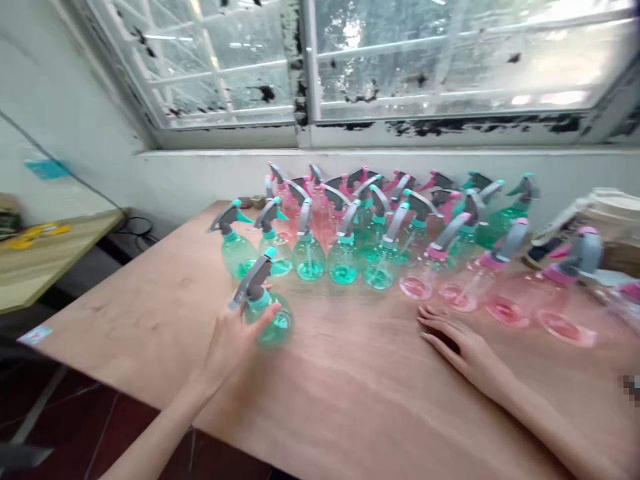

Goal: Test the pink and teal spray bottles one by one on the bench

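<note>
A green spray bottle (pixel 281 319) with a grey trigger head is gripped by my left hand (pixel 243 337), thumb and fingers around its upper body. It tilts slightly, and I cannot tell whether its base touches the table. My right hand (pixel 457 337) rests on the wooden table (pixel 350 400), fingers stretched out and slightly bent, holding nothing. Just beyond its fingertips stand pink spray bottles (pixel 457 293). Green spray bottles (pixel 343 263) stand in a row beyond my left hand.
More pink and green spray bottles (pixel 510 217) crowd the back by the wall under a window (pixel 450 60). At the right lie a whitish bundle and a round container (pixel 615 207). A second table (pixel 60 253) is at the left. The near table edge drops to a dark red floor (pixel 90 427).
</note>
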Demonstrator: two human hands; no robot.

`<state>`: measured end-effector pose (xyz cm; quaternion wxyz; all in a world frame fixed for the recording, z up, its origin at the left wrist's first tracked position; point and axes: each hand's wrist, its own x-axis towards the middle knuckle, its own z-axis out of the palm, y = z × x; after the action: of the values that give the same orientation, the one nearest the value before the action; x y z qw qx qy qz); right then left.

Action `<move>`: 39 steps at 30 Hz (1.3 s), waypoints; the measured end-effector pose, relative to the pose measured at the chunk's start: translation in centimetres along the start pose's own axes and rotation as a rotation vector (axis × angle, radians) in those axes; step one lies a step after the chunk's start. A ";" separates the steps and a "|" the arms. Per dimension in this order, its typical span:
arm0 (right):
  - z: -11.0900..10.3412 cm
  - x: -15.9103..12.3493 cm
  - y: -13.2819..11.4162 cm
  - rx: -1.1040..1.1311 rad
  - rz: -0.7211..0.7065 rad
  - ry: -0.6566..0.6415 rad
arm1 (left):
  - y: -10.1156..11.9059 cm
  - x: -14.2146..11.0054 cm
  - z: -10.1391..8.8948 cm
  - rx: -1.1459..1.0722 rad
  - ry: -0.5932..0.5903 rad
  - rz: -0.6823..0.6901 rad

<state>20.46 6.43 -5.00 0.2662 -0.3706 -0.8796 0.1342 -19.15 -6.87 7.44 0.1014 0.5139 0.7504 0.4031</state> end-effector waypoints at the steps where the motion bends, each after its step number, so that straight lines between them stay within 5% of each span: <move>1: 0.5 -0.2 -0.2 -0.022 -0.006 0.023 | -1.3 0.2 -1.4 0.017 0.036 -0.042; 6: 3.3 -0.4 -3.1 -0.062 -0.132 0.013 | -7.8 2.5 -7.1 0.072 0.281 -0.166; 10: 5.3 1.0 -6.9 -0.046 -0.245 -0.052 | -11.0 5.6 -9.2 0.070 0.378 -0.177; 24: 11.0 7.6 -17.0 0.102 -0.453 -0.087 | -13.9 12.3 -8.2 0.000 0.360 -0.109; 34: 11.5 8.1 -17.2 0.121 -0.432 -0.124 | -14.1 14.3 -7.2 -0.054 0.293 -0.040; 39: 11.4 8.1 -17.3 0.111 -0.422 -0.164 | -13.3 11.9 -7.7 -0.075 0.527 -0.021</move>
<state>-0.79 -0.08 -3.86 0.2361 -0.1512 -0.9476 0.1533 -38.04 -2.47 6.17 -0.0746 0.3792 0.7407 0.5495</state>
